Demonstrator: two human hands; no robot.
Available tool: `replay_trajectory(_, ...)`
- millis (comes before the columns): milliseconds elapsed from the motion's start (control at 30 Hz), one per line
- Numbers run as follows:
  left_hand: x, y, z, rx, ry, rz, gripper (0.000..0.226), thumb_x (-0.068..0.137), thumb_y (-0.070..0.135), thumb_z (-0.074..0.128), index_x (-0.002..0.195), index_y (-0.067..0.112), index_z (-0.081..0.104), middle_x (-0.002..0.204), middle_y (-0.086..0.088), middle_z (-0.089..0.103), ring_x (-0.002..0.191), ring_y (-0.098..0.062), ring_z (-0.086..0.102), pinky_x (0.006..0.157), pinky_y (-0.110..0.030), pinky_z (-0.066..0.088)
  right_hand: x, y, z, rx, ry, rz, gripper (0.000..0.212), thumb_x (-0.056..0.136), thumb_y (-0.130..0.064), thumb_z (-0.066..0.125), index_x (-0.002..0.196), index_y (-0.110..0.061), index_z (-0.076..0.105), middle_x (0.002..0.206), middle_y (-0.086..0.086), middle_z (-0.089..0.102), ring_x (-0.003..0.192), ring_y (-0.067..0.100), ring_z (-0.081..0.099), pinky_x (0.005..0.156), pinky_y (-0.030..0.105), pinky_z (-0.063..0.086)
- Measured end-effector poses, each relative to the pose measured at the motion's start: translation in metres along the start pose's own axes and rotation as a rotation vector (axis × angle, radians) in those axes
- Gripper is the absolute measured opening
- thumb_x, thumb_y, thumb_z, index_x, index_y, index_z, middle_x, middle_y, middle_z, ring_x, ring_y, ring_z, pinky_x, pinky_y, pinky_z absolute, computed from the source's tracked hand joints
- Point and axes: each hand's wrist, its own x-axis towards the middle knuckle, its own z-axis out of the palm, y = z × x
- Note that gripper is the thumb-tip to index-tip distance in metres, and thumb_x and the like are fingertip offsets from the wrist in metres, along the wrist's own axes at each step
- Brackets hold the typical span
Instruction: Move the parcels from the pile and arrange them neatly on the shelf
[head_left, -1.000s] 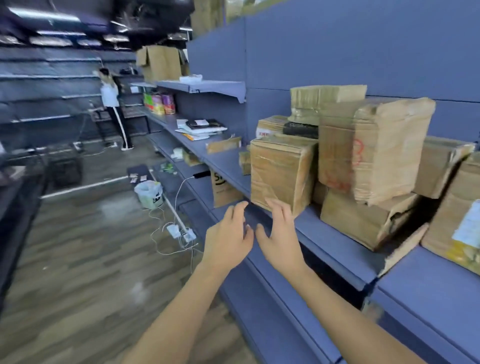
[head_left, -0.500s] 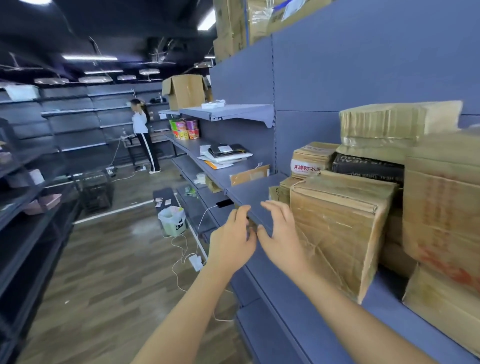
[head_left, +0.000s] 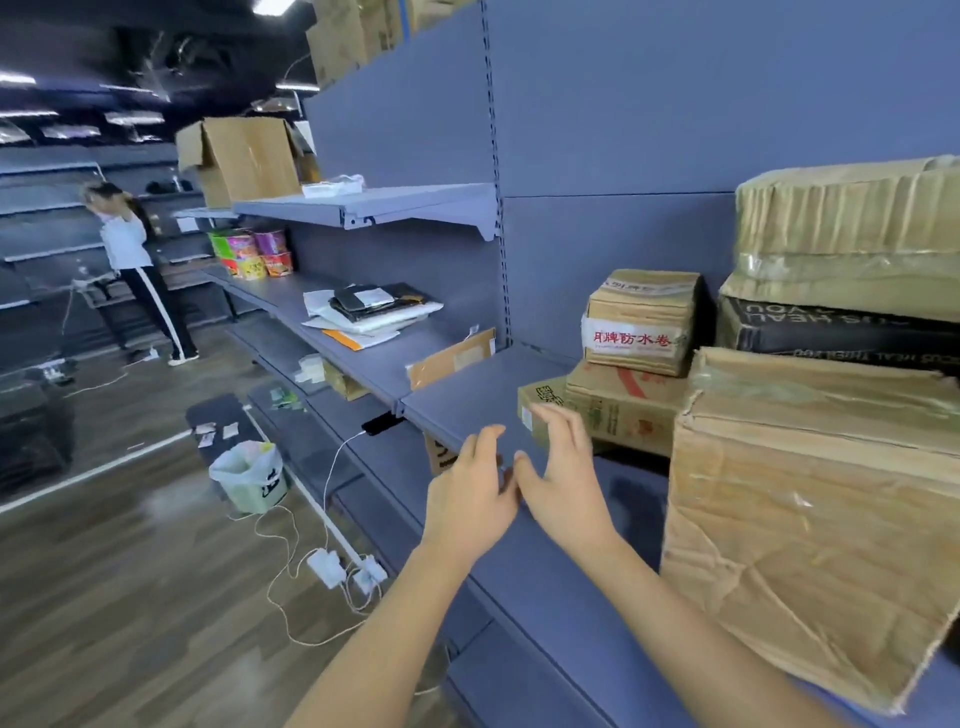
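**While both hands were empty, several parcels stood on the shelf**

Although no parcel was in a hand at this moment, part of the work looked done. The left hand (head_left: 470, 501) and the right hand (head_left: 566, 483) hovered side by side over the near edge of the shelf (head_left: 467, 395). Their fingers were spread and relaxed and held nothing, and the thumbs were almost touching.

To the right of the hands the big crumpled parcel (head_left: 810, 545) stood close to the near edge. Farther in, the small parcel with a white label (head_left: 641, 322) sat on top of the printed carton (head_left: 623, 410). To the right of these, the black box (head_left: 831, 332) carried the taped parcel (head_left: 847, 228) on its top.

From this I judged that several parcels were placed, but not very neatly. The stacks were uneven and the big parcel was turned at an angle. The bare stretch of shelf to the left of the hands had room for more.

The pile itself was not in view, so I could not tell how many parcels were left. The probable remaining work was to straighten these boxes and to fetch further ones.
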Motion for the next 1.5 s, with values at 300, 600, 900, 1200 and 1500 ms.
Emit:
replay_trajectory(300, 0.096, -0.079, -0.012, -0.14, -0.1, 0.14, 0.048, 0.093, 0.027, 0.049, 0.138, 0.027, 0.033, 0.117, 0.013, 0.049, 0.095, -0.016, 0.058, 0.073, -0.032, 0.047, 0.056, -0.002, 0.044, -0.255, 0.32, 0.147, 0.096, 0.08, -0.043, 0.073, 0.153, -0.016, 0.016, 0.161, 0.0, 0.015, 0.148, 0.019, 0.011, 0.119, 0.034, 0.013)
replay_trajectory(600, 0.14, -0.076, 0.032, -0.239, -0.212, 0.321, 0.041, 0.093, 0.03, 0.048, 0.132, 0.03, 0.035, 0.118, 0.013, 0.052, 0.095, -0.019, 0.06, 0.073, -0.032, 0.044, 0.131, 0.019, -0.009, -0.475, 0.698, 0.302, 0.12, 0.063, -0.048, 0.085, 0.152, -0.012, 0.012, 0.158, 0.02, -0.008, 0.147, 0.038, -0.003, 0.118, 0.048, 0.009)
replay_trajectory(900, 0.229, -0.077, 0.042, -0.22, -0.214, 0.397, 0.045, 0.095, 0.029, 0.046, 0.138, 0.026, 0.033, 0.116, 0.015, 0.05, 0.076, -0.013, 0.054, 0.073, -0.03, 0.044, 0.185, 0.071, -0.03, -0.585, 0.736, 0.44, 0.134, 0.048, -0.062, 0.086, 0.149, -0.029, 0.004, 0.157, 0.011, -0.016, 0.142, 0.043, -0.001, 0.109, 0.064, 0.017)
replay_trajectory(1200, 0.272, -0.047, 0.078, -0.506, -0.31, 0.306, 0.038, 0.095, 0.035, 0.047, 0.132, 0.032, 0.04, 0.11, 0.019, 0.053, 0.093, -0.004, 0.049, 0.081, -0.029, 0.038, 0.188, 0.075, -0.024, -0.65, 0.792, 0.451, 0.115, 0.052, -0.057, 0.08, 0.146, -0.03, 0.019, 0.158, 0.01, -0.011, 0.135, 0.044, 0.012, 0.1, 0.06, 0.031)
replay_trajectory(1500, 0.3, -0.019, 0.051, -1.376, -0.598, -0.091, 0.021, 0.097, 0.046, 0.042, 0.1, 0.029, 0.053, 0.105, 0.007, 0.062, 0.088, -0.011, 0.058, 0.073, -0.03, 0.047, 0.176, 0.033, -0.038, -0.106, 0.749, 0.306, 0.086, 0.076, -0.037, 0.076, 0.144, -0.034, 0.022, 0.149, -0.003, 0.012, 0.142, 0.014, 0.017, 0.107, 0.025, 0.021)
